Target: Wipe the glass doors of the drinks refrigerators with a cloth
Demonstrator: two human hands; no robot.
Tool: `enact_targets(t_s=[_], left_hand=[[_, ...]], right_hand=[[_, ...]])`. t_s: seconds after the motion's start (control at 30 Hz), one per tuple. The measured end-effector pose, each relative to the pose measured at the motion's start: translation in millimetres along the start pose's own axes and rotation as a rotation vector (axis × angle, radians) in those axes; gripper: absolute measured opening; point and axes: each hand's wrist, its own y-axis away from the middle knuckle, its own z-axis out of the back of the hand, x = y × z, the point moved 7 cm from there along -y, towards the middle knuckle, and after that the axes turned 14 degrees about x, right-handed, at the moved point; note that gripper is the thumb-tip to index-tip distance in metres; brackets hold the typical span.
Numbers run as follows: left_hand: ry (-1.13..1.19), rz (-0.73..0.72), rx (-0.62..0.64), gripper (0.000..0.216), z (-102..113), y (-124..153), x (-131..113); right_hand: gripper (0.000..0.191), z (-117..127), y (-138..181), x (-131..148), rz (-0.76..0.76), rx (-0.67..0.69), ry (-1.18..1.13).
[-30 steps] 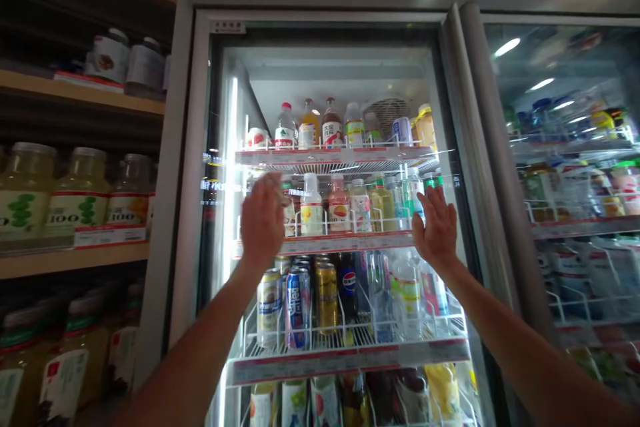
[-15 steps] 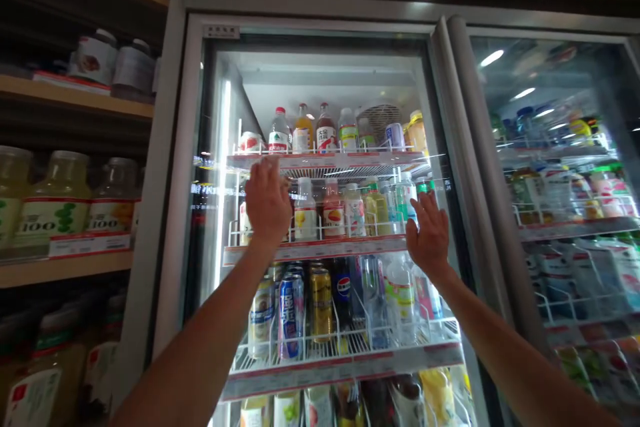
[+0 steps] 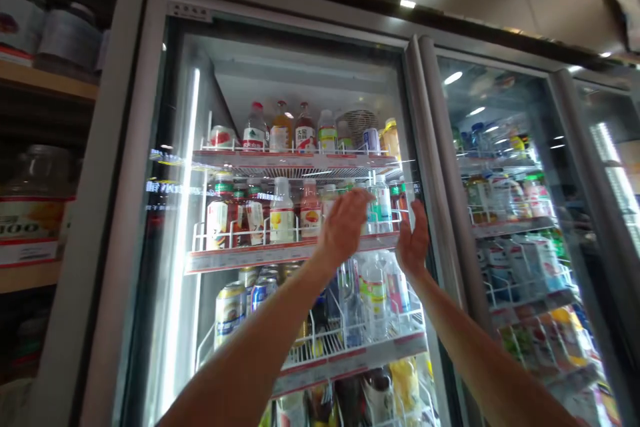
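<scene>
While the far left is taken up by a wooden shelf [image 3: 45,79] of jars, a label marked 100 is borne by one jar [image 3: 30,220] beneath it. Next, a tall drinks cooler is closed off by a glass door [image 3: 300,50], behind which a vertical light strip [image 3: 184,213] is seen. Bottles and cans are held on wire-fronted shelves, among them a white-capped bottle [image 3: 282,217] and a pink bottle [image 3: 311,213] on the middle shelf. Before that shelf, to their right, the left hand [image 3: 347,227] is raised, empty and unclenched, its fingers extended. Just beside it, the right hand [image 3: 413,240] is held up likewise, empty, fingers pointed upward; whether the glass is touched cannot be told. Farther right, more drinks are shown behind a second glass door [image 3: 500,103].
</scene>
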Motion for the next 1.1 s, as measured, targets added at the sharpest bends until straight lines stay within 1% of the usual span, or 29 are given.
enact_targets(t_s=[0.03,0.07,0.1,0.13,0.17,0.27,0.3,0.33,0.37,0.4,0.47,0.5,0.53,0.57,0.6,0.63,0.7,0.73,0.77,0.8,0.87,0.9,0.93,0.97,1.0,1.07,1.1], left_hand=[[-0.011,-0.175,0.050,0.045,-12,3,-28],[-0.023,-0.302,0.090,0.044,-21,5,-48],[-0.032,-0.377,0.120,0.044,-27,4,-60],[-0.035,-0.383,0.132,0.044,-28,-3,-60],[-0.031,-0.314,0.124,0.044,-25,-14,-49],[0.001,0.025,0.066,0.045,-5,-54,3],[0.009,0.086,0.060,0.045,-2,-62,12],[0.013,0.086,0.066,0.045,-3,-66,10],[0.014,0.025,0.082,0.044,-7,-65,-2],[0.013,-0.087,0.102,0.044,-13,-60,-22],[0.007,-0.396,0.158,0.040,-29,-39,-71],[0.006,-0.542,0.185,0.039,-36,-28,-91],[0.005,-0.649,0.206,0.037,-41,-21,-105],[0.002,-0.698,0.219,0.037,-44,-19,-111],[0.000,-0.667,0.220,0.037,-44,-24,-109],[0.000,-0.558,0.211,0.038,-43,-34,-101],[0.000,-0.286,0.181,0.041,-40,-50,-82],[0.003,-0.214,0.176,0.043,-40,-51,-80],[0.010,-0.221,0.181,0.043,-41,-46,-86],[0.017,-0.305,0.196,0.043,-44,-36,-98],[0.034,-0.546,0.225,0.040,-48,-8,-123],[0.042,-0.600,0.224,0.040,-47,2,-124],[0.045,-0.580,0.204,0.040,-43,7,-116],[0.043,-0.488,0.166,0.042,-37,6,-98],[0.032,-0.347,0.117,0.045,-28,3,-73],[-0.015,0.016,0.006,0.045,-9,2,-17],[-0.056,0.111,-0.022,0.045,-2,7,0]], right_hand=[[0.047,3,1,-7,-0.031,-0.025,-0.085],[0.047,6,3,-13,-0.052,-0.037,-0.154],[0.046,8,5,-18,-0.058,-0.039,-0.197],[0.046,11,7,-21,-0.052,-0.036,-0.211],[0.046,13,9,-24,-0.042,-0.032,-0.203],[0.045,19,17,-30,-0.042,-0.010,-0.165],[0.046,20,18,-31,-0.045,0.006,-0.173],[0.046,22,19,-31,-0.045,0.016,-0.186],[0.046,26,19,-31,-0.042,0.016,-0.198],[0.045,30,19,-31,-0.039,0.009,-0.202],[0.044,42,18,-30,-0.035,-0.003,-0.191],[0.043,48,17,-30,-0.032,-0.007,-0.183],[0.043,54,16,-30,-0.025,-0.012,-0.176],[0.042,60,16,-30,-0.014,-0.016,-0.175],[0.042,65,16,-30,-0.004,-0.024,-0.180],[0.041,68,16,-31,0.002,-0.032,-0.191],[0.040,72,17,-34,-0.002,-0.055,-0.215],[0.039,73,18,-36,-0.014,-0.066,-0.227],[0.039,73,20,-37,-0.027,-0.074,-0.235],[0.039,72,22,-37,-0.035,-0.075,-0.235],[0.039,70,26,-34,-0.039,-0.056,-0.205],[0.039,68,28,-31,-0.033,-0.039,-0.179],[0.039,66,30,-26,-0.021,-0.022,-0.150],[0.039,64,32,-20,-0.001,-0.005,-0.124],[0.039,60,32,-13,0.023,0.018,-0.102],[0.038,51,30,3,0.074,0.064,-0.055],[0.038,44,28,12,0.099,0.087,-0.018]])
